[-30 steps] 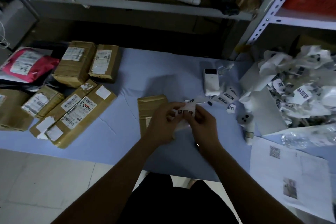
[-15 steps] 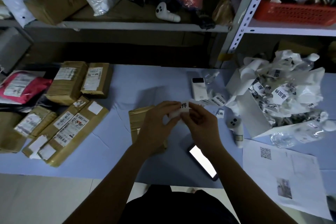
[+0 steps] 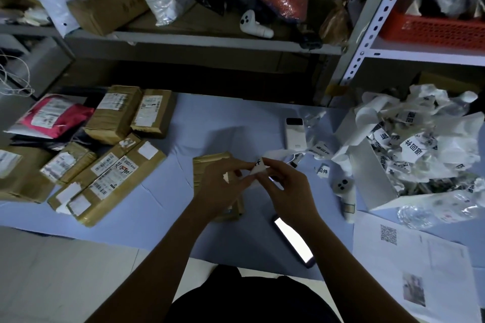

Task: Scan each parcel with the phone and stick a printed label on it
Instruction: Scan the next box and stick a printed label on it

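Label (image 3: pixel 258 168), looking thin, limp and tacky, is being pinched at its corners by left hand (image 3: pixel 223 189) and right hand (image 3: pixel 287 189), perhaps peeling, above the brown parcel (image 3: pixel 210 162) lying mid-table, left of the phone (image 3: pixel 293 241).

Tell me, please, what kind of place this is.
Probably a parcel sorting room: taped parcels lie on the table, shelves hold more packages, and a box overflows with paper scraps.

Two bare hands meet at chest centre
Left hand (image 3: pixel 223 187) and right hand (image 3: pixel 287 189), reaching inward from either side, each pinch a small white printed paper label (image 3: pixel 258 168) held between them
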Tool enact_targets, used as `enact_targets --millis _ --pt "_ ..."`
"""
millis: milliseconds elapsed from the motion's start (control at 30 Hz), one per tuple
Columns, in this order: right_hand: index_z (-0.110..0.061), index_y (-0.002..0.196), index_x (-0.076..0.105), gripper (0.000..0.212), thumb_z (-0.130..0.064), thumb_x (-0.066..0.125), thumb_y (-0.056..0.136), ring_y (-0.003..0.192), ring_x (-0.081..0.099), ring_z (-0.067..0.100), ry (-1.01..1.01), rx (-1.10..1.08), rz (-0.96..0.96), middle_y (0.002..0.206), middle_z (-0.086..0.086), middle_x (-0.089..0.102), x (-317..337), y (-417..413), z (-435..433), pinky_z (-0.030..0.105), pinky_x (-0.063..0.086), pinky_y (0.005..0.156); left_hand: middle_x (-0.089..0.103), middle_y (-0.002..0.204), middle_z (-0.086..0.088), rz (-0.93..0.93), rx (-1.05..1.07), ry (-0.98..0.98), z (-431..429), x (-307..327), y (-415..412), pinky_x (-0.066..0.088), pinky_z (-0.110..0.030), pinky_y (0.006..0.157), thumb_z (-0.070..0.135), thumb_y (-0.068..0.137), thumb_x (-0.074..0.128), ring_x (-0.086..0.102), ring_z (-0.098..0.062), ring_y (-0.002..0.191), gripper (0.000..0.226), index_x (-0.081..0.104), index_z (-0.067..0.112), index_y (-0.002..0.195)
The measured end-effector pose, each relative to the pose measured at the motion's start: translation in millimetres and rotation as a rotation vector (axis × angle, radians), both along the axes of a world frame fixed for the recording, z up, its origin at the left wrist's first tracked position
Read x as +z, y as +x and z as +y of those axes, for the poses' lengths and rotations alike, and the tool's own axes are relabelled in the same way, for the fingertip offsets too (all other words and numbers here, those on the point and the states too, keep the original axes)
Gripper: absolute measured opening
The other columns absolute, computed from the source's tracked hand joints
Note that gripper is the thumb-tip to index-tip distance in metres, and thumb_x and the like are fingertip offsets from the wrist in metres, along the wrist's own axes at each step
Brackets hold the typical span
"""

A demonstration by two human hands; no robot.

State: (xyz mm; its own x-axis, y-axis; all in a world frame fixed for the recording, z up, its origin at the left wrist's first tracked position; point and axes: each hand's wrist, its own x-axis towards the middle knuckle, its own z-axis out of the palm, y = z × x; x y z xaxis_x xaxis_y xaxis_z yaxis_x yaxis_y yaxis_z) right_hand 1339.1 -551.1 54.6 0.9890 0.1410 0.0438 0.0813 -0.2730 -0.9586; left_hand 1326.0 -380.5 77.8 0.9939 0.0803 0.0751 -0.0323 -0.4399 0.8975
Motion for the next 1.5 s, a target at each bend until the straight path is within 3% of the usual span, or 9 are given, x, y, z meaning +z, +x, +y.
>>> enact_targets --millis 133,333,600,667,833,1000,1233,1367,1500 --pt "-0.021 0.125 0.069 0.031 -0.021 0.073 0.094 0.099 0.071 0.002 -0.029 0.022 0.021 0.107 -0.005 0.076 0.3 -1.8 3.8 0.025 0.056 0.093 0.072 0.095 0.003 0.046 0.049 -0.014 -1.1 2.1 -9.4 0.045 -0.004 0.073 0.014 0.088 0.075 0.062 0.009 0.083 0.018 0.076 0.021 0.104" --pt "-0.02 0.114 0.073 0.021 -0.015 0.071 0.094 0.09 0.07 -0.005 -0.064 -0.014 0.027 0.096 -0.019 0.074 -5.9 -4.6 3.7 0.013 0.053 0.082 0.071 0.096 0.002 -0.051 0.186 0.176 0.3 -0.7 -20.0 0.039 0.002 0.077 0.012 0.093 0.069 0.061 0.006 0.08 0.009 0.074 0.017 0.099" --pt "-0.006 0.12 0.069 0.032 -0.017 0.071 0.09 0.112 0.064 0.031 -0.428 -0.241 0.089 0.117 0.013 0.07 -21.5 -7.3 -9.6 0.044 0.049 0.102 0.07 0.095 -0.002 -0.337 0.272 0.329 12.2 8.1 -23.9 0.044 -0.013 0.078 0.014 0.084 0.08 0.063 -0.011 0.087 0.015 0.074 0.01 0.097" --pt "-0.011 0.124 0.066 0.035 -0.024 0.072 0.092 0.113 0.062 0.024 -0.3 -0.192 0.09 0.118 0.006 0.067 -10.4 -6.8 -5.2 0.04 0.051 0.097 0.068 0.085 0.003 -0.284 0.28 0.243 14.1 10.2 -25.5 0.038 -0.005 0.071 0.018 0.081 0.083 0.061 -0.004 0.076 0.019 0.073 0.012 0.096" --pt "-0.012 0.128 0.065 0.037 -0.037 0.051 0.103 0.095 0.071 0.028 0.585 0.172 0.801 0.109 0.02 0.072 29.9 9.3 11.5 0.04 0.052 0.098 0.07 0.072 0.003 -0.196 0.171 -0.008 14.5 13.1 -29.8 0.044 -0.014 0.063 0.01 0.072 0.088 0.062 -0.005 0.063 0.032 0.071 0.023 0.097" --pt "-0.009 0.138 0.056 0.054 -0.003 0.066 0.085 0.102 0.069 0.026 0.653 0.4 0.817 0.118 0.019 0.069 28.3 10.9 15.1 0.035 0.056 0.09 0.074 0.076 -0.005 -0.211 0.114 -0.07 28.3 11.8 -34.7 0.043 -0.014 0.061 0.009 0.066 0.091 0.062 -0.01 0.062 0.035 0.073 0.011 0.096" --pt "-0.017 0.136 0.06 0.041 -0.027 0.062 0.096 0.105 0.065 0.021 0.496 0.526 1.041 0.121 0.013 0.068 19.4 15.0 23.1 0.034 0.048 0.091 0.074 0.077 -0.01 -0.172 0.068 -0.082 65.0 -4.3 -30.2 0.041 -0.021 0.055 0.011 0.064 0.09 0.064 -0.019 0.063 0.037 0.073 -0.003 0.094" --pt "-0.019 0.122 0.066 0.046 -0.015 0.07 0.077 0.086 0.065 0.019 0.593 0.403 0.951 0.102 0.011 0.069 12.2 21.8 44.3 0.028 0.053 0.074 0.074 0.078 -0.002 -0.081 0.008 -0.01 88.1 -24.6 -9.0 0.043 -0.019 0.057 -0.002 0.065 0.09 0.064 -0.013 0.063 0.032 0.074 0.001 0.093" --pt "-0.012 0.111 0.069 0.029 -0.002 0.072 0.084 0.092 0.074 0.023 0.475 0.192 0.772 0.099 0.015 0.077 -3.8 35.1 66.2 0.026 0.061 0.078 0.074 0.077 0.001 -0.007 -0.039 0.026 120.1 -42.0 17.5 0.041 -0.011 0.058 0.004 0.064 0.092 0.064 -0.011 0.063 0.034 0.075 0.007 0.093"
